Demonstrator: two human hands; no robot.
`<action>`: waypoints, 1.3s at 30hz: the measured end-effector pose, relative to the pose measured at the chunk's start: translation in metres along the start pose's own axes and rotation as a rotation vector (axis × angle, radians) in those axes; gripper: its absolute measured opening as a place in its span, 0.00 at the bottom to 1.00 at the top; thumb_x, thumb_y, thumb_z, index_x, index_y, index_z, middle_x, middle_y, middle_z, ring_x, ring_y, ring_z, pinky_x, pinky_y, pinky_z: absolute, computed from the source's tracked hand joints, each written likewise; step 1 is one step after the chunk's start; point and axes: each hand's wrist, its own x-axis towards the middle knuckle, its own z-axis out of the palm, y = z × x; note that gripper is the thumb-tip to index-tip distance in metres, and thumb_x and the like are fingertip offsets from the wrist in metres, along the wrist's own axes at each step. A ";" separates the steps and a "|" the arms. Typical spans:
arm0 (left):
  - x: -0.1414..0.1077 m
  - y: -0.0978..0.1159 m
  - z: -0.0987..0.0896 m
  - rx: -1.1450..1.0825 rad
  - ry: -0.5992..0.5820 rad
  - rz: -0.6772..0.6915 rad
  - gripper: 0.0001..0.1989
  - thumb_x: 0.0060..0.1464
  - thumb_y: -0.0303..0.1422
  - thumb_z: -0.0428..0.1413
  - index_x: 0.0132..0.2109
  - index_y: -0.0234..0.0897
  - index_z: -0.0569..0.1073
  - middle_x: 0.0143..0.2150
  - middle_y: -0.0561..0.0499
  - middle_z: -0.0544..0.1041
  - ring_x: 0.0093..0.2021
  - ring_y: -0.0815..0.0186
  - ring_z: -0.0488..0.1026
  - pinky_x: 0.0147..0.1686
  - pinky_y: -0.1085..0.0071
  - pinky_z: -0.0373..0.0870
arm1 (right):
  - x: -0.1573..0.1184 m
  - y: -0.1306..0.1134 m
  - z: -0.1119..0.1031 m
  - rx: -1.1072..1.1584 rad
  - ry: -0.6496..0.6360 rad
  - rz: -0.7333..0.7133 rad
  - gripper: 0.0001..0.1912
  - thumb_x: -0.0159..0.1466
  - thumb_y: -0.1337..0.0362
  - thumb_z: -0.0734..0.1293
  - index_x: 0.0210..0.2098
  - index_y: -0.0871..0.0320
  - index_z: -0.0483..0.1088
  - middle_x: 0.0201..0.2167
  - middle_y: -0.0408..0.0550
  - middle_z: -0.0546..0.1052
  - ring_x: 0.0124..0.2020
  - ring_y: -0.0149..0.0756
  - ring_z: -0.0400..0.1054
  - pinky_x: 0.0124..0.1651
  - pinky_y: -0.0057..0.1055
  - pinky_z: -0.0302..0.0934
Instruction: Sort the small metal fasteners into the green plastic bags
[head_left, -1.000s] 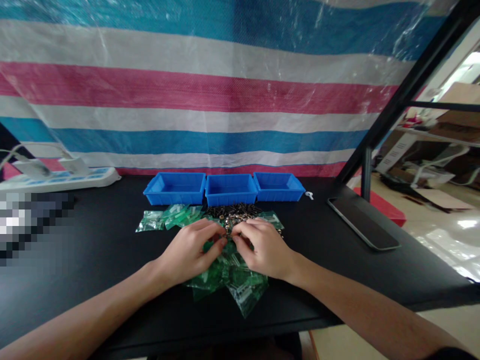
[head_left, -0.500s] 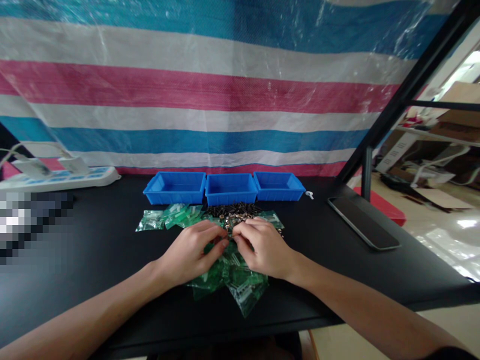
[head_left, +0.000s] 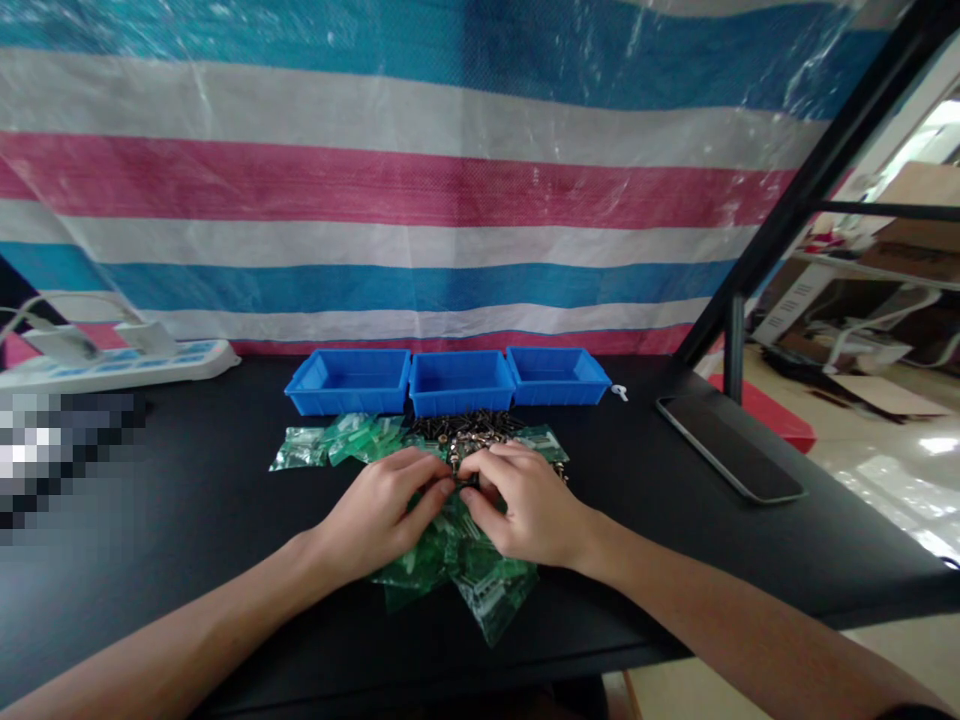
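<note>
A striped sheet [head_left: 420, 190] hangs behind the black table [head_left: 187, 490], where three blue bins [head_left: 462, 402] and a phone [head_left: 731, 450] lie around the left hand [head_left: 390, 505] and right hand [head_left: 529, 505], their grips too hidden to tell, above green plastic bags [head_left: 495, 595], near dark screws [head_left: 480, 422].

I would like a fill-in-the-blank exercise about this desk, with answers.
The three trays are coloured ____.
The phone lies on the picture's ____ side.
The power strip lies on the picture's ____ side.
The left hand and right hand are near plastic bags that look ____.
Missing words: blue; right; left; green.
</note>
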 end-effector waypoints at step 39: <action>-0.002 -0.001 0.004 -0.017 -0.046 -0.048 0.12 0.59 0.33 0.42 0.33 0.35 0.67 0.29 0.51 0.69 0.31 0.67 0.67 0.32 0.73 0.62 | -0.002 0.004 0.006 -0.045 -0.006 -0.051 0.04 0.61 0.68 0.59 0.33 0.60 0.64 0.25 0.45 0.70 0.29 0.32 0.62 0.36 0.29 0.52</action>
